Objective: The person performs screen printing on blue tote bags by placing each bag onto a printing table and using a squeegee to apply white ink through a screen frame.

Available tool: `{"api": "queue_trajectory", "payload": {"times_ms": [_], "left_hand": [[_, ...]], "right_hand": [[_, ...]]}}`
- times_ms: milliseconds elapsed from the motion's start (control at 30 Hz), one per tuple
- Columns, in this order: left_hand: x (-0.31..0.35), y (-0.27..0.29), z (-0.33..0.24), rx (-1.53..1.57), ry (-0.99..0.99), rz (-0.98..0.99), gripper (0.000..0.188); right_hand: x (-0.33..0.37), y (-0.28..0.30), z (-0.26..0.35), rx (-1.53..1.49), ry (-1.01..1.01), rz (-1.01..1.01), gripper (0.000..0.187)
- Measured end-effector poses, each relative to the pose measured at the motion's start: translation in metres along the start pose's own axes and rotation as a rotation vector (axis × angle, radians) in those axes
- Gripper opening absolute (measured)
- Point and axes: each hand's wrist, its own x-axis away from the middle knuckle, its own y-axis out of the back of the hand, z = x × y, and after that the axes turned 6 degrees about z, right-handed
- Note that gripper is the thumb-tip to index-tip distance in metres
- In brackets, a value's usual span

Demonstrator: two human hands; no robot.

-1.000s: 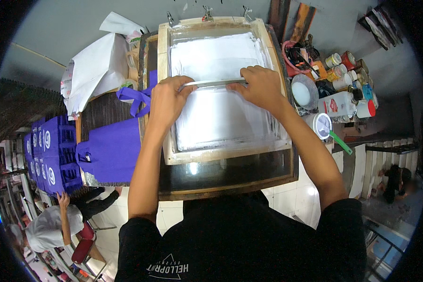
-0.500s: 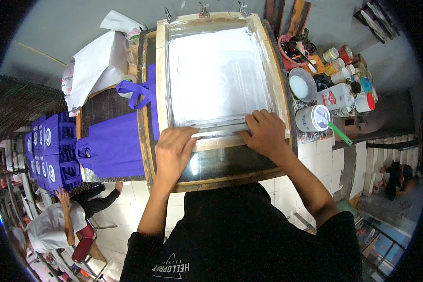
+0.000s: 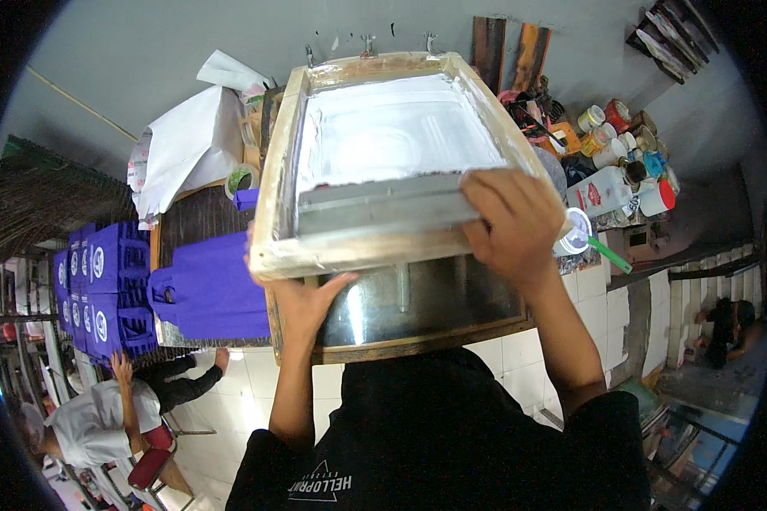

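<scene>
A wooden screen-printing frame (image 3: 274, 183) stands tilted in front of me, its near side raised above a dark glossy board (image 3: 426, 307). White ink coats its mesh (image 3: 392, 128), where a faint round design shows. My left hand (image 3: 300, 302) grips the frame's near left corner; its fingers are partly hidden behind the wood and the thumb sticks out below. My right hand (image 3: 516, 221) is closed over the right end of a wide grey squeegee (image 3: 375, 204), which lies across the near part of the mesh. Whether those fingers also hold the frame's edge I cannot tell.
Purple bags (image 3: 213, 285) lie left of the board, by white paper (image 3: 192, 136) and a tape roll (image 3: 243, 179). Right stand an ink tub with a green-handled tool (image 3: 609, 254), a white jug (image 3: 601, 192) and several jars. Hinge clamps (image 3: 367, 46) hold the far side. Another person (image 3: 106, 413) works at the left.
The frame's near side has risen off the board. My left hand has gone from the squeegee to the frame's corner. The squeegee now leans flatter, with my right hand at its right end.
</scene>
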Motion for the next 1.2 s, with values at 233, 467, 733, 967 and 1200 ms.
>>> {"api": "queue_trajectory", "payload": {"times_ms": [233,467,733,967,1200], "left_hand": [[-0.038,-0.005,-0.029,-0.582,-0.474,-0.083,0.038],[-0.010,0.007,-0.034,-0.565,-0.311,0.064,0.049],[-0.064,0.009,0.014,-0.577,0.283,-0.052,0.099],[-0.081,0.079,0.065,0.285,0.659,0.284,0.039],[-0.060,0.210,0.101,0.149,0.489,-0.034,0.041]], "right_hand": [[-0.066,0.020,-0.022,0.056,0.039,-0.159,0.022],[-0.110,0.040,-0.034,0.108,-0.048,-0.096,0.030],[-0.186,0.066,-0.035,0.010,-0.289,0.098,0.044],[-0.229,0.074,-0.062,0.000,-0.239,0.049,0.039],[-0.267,0.067,-0.094,0.107,-0.174,0.027,0.048]]}}
